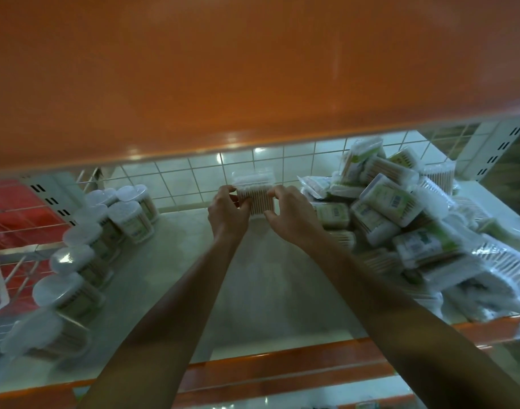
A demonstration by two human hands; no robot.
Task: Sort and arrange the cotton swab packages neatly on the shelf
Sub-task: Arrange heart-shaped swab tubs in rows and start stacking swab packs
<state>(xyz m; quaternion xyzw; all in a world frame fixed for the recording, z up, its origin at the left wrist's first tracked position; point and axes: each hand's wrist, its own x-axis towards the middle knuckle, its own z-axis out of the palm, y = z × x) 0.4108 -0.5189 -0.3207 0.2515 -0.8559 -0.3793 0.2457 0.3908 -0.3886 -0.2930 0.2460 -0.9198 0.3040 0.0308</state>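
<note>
Box of cotton swabs [254, 191], upright: your left hand [227, 214] and right hand [292, 216] pinch its sides above the shelf [253, 284].

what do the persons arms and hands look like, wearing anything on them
Both arms are bare as far as the frame shows. There is no sleeve, glove, watch or bracelet on the left forearm or the right forearm. The left hand and right hand are bare too. No ring shows on the fingers, though the picture is slightly blurred there.
</note>
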